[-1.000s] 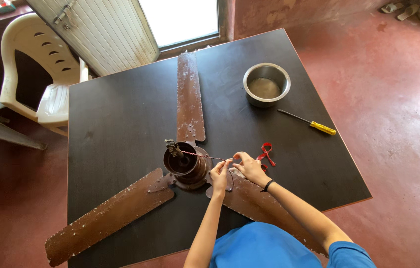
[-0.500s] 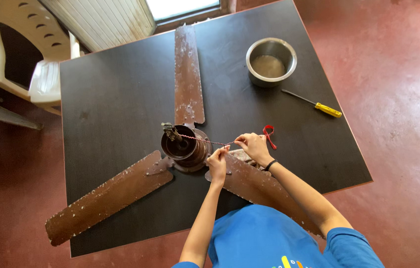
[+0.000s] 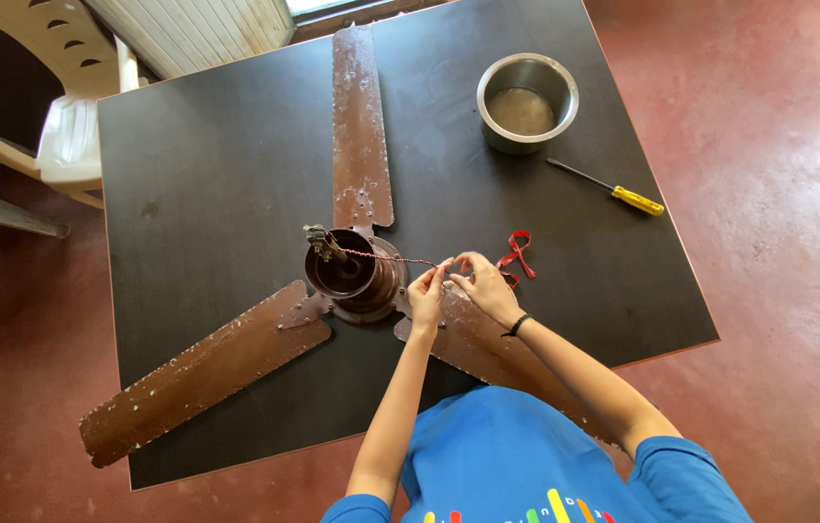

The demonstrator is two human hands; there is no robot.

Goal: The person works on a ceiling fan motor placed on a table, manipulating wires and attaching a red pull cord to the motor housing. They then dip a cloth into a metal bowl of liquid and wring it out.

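One head camera, high above the desk (image 3: 187,174), looking almost straight down.

The single view sits above the person's own shoulders — the blue shirt (image 3: 526,455) fills the bottom edge, and both forearms run up from it toward the middle of the frame. It stands far enough off to take in nearly the whole dark desk, turned slightly so its corners point off-square, with red floor (image 3: 788,194) on the right and left and a white plastic chair (image 3: 52,116) past the far left corner. No second view is there to share any of it — this one alone covers the scene.
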